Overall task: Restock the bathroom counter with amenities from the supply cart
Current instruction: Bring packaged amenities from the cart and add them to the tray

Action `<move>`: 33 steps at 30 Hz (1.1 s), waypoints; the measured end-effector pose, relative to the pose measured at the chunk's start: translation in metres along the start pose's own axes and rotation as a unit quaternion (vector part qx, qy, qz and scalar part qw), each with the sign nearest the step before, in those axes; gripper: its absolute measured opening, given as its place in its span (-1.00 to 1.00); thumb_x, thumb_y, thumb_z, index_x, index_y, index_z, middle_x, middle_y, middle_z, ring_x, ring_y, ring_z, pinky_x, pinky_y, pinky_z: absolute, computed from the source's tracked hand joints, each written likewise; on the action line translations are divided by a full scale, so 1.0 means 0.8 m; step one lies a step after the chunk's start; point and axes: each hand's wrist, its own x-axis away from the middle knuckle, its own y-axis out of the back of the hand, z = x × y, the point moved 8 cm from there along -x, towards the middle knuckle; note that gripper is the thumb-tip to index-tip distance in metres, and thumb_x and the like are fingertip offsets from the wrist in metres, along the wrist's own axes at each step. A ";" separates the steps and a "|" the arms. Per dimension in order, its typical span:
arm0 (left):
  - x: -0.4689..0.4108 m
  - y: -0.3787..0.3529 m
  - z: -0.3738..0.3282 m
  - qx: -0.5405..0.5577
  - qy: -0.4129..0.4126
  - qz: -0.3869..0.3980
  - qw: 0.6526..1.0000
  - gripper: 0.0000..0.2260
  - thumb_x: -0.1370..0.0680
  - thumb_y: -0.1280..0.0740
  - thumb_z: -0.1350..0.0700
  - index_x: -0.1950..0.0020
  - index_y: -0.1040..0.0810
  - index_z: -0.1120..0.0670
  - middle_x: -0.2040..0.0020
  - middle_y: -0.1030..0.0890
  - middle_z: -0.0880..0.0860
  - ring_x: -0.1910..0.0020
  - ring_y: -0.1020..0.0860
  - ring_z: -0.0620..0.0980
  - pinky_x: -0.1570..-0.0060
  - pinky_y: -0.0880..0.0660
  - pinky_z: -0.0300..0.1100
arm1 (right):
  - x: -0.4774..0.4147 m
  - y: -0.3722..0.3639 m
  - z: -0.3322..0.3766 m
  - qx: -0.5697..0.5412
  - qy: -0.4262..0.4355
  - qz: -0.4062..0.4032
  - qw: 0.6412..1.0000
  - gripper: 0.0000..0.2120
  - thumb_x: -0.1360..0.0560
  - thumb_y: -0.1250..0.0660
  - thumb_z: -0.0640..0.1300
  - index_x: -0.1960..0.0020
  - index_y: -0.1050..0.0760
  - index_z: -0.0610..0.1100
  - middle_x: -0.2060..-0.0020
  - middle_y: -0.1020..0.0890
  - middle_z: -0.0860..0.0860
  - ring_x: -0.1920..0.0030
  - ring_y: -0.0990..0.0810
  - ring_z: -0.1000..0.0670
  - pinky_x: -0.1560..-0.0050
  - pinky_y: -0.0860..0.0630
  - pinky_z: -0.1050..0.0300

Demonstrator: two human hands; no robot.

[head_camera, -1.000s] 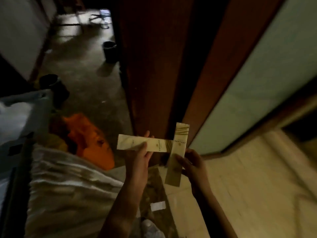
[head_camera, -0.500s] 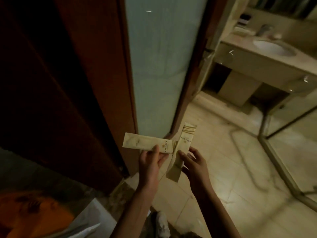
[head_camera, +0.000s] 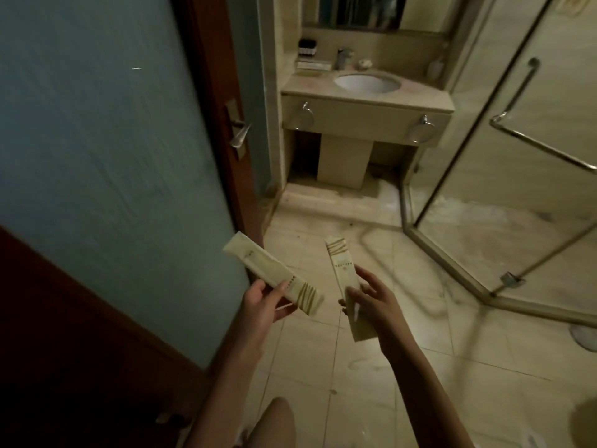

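While the left hand grips a slanted packet and the right hand holds a second packet pointing lengthwise ahead, the table stands well beyond both, nearer the right hand.

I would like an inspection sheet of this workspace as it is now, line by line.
Surface: bathroom counter with sink, far ahead, beyond the hands.
Job's things: left packet and right packet, cream, held apart.
Clutter: dark bottles and small items at the counter's back, too small to identify.
Hands: left hand grips the left packet; right hand pinches the right packet.
Cables: nothing seen.
Surroundings: frosted door at left, glass shower enclosure at right, tiled floor.
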 end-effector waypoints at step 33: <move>-0.631 -0.353 -0.175 -0.066 -0.025 0.048 0.996 -0.78 -0.61 -0.23 0.24 -0.23 -0.45 0.05 0.00 -0.62 0.04 0.04 -0.61 -0.03 0.21 -0.58 -0.23 | -0.648 0.183 0.194 -0.050 0.057 -0.115 0.990 -0.53 -0.36 -0.52 -0.17 -0.23 -0.55 0.09 -0.02 -0.63 0.03 0.00 -0.65 0.02 0.12 -0.61 0.22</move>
